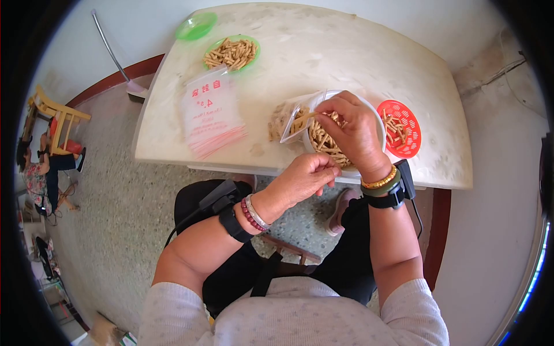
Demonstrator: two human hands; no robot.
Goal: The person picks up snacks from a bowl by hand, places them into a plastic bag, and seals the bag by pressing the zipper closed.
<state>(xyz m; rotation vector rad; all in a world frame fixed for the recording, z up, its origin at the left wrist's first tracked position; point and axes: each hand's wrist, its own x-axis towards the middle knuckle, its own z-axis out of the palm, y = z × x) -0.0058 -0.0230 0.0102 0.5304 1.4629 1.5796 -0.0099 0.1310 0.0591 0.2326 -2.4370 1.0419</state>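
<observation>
Around: stack of flat plastic bags (210,112) lies left on desk (346,52). Empty green dish (196,26) at far corner; green plate (256,51) beside it, heaped with snack sticks. Red basket (412,124) just right of white bowl (372,109), few sticks inside. Bowl full of sticks, partly hidden by right hand (355,132). Right grip clamped on single stick (304,117), tip at mouth of clear pouch (284,122); pouch part-filled, against bowl. Left hand (303,179) at near desk edge, grip curled together; anything inside, cannot tell.

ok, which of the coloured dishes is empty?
The green dish at the far corner; it holds nothing. The green one beside it is heaped with snack sticks, and the red basket holds a few.
</observation>
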